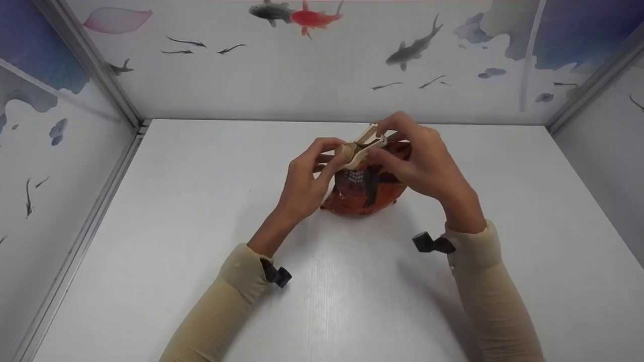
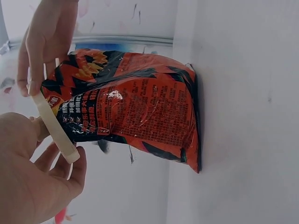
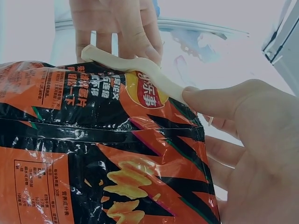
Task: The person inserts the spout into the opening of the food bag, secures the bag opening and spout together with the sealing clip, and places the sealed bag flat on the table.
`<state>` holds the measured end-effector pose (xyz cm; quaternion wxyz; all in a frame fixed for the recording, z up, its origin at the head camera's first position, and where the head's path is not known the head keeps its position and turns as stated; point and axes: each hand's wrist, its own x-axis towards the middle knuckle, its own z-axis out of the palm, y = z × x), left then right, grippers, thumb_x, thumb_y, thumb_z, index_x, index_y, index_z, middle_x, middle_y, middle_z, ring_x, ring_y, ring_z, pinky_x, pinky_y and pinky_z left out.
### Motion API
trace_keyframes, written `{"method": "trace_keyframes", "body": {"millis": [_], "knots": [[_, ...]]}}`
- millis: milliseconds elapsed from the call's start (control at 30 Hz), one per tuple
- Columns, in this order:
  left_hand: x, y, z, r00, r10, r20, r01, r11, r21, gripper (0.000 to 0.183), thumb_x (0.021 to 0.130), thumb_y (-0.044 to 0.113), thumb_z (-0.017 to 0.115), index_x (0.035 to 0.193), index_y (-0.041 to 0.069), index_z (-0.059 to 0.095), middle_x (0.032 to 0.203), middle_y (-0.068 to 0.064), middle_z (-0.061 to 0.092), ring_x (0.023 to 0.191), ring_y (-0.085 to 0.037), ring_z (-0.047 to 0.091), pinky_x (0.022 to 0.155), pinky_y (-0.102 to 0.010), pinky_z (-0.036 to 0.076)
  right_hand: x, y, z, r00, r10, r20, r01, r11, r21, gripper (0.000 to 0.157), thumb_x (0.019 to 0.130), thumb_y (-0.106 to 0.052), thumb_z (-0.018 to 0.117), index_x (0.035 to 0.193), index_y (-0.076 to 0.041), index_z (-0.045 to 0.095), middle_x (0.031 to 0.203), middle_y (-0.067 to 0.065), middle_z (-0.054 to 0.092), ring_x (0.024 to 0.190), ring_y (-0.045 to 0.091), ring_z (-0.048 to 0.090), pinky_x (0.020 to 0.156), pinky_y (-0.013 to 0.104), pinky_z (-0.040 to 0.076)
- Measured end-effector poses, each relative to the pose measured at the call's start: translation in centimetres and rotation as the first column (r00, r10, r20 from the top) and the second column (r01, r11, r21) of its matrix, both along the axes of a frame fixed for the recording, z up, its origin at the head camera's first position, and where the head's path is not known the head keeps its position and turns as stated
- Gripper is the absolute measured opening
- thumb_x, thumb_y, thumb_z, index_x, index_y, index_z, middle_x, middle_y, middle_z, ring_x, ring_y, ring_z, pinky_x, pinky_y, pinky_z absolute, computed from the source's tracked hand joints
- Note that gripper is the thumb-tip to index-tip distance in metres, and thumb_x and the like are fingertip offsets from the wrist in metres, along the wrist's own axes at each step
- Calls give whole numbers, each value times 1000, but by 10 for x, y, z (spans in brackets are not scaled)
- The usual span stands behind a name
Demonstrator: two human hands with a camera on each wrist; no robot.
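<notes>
An orange-red and black bag of potato chips point(image 1: 354, 201) stands upright on the table, its printed back facing the left wrist camera. Along its top edge lies a cream-coloured bag clip point(image 2: 53, 123), whose two long bars spread apart in a narrow V in the head view. My left hand point(image 1: 306, 183) pinches the clip's left end between thumb and fingers. At the opposite end, my right hand point(image 1: 427, 161) has its thumb on the near bar point(image 3: 161, 80) and its fingers by the far bar. Part of the bag's top is hidden behind the hands.
The white table point(image 1: 211, 211) reaches back to a wall panel point(image 1: 322, 75) printed with fish and leaves. Side panels on metal frames point(image 1: 95, 60) border it left and right. A small black camera is on each wrist, the left one point(image 1: 277, 275) near the sleeve cuff.
</notes>
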<state>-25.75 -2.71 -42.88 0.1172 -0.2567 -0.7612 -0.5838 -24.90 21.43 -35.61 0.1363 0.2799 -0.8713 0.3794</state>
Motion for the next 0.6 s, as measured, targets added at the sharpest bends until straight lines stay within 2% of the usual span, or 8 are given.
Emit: {"method": "trace_keyframes", "body": {"millis": [167, 367, 600], "knots": [[1, 1, 0, 1000, -4, -10, 4, 1000, 2, 33, 112, 38, 62, 139, 20, 65, 138, 2, 72, 117, -11, 74, 100, -38, 63, -1, 1, 0, 1000, -9, 2, 9, 1000, 3, 32, 103, -24, 77, 130, -13, 62, 117, -1, 77, 100, 14, 79, 82, 26, 64], [2, 0, -1, 999, -2, -33, 3, 1000, 8, 35, 111, 38, 63, 140, 19, 66, 137, 3, 72, 115, -10, 75, 95, -35, 63, -2, 0, -1, 1000, -24, 5, 24, 1000, 13, 34, 103, -22, 77, 130, -13, 60, 113, 1, 77, 92, 13, 79, 76, 19, 61], [4, 2, -2, 998, 7, -58, -8, 1000, -21, 52, 101, 36, 80, 147, 19, 65, 137, 2, 70, 113, -11, 73, 94, -34, 62, -1, -1, -1, 999, -48, 0, 48, 998, 26, 40, 104, -15, 75, 141, -15, 61, 128, 2, 74, 98, 13, 79, 80, 18, 62]]}}
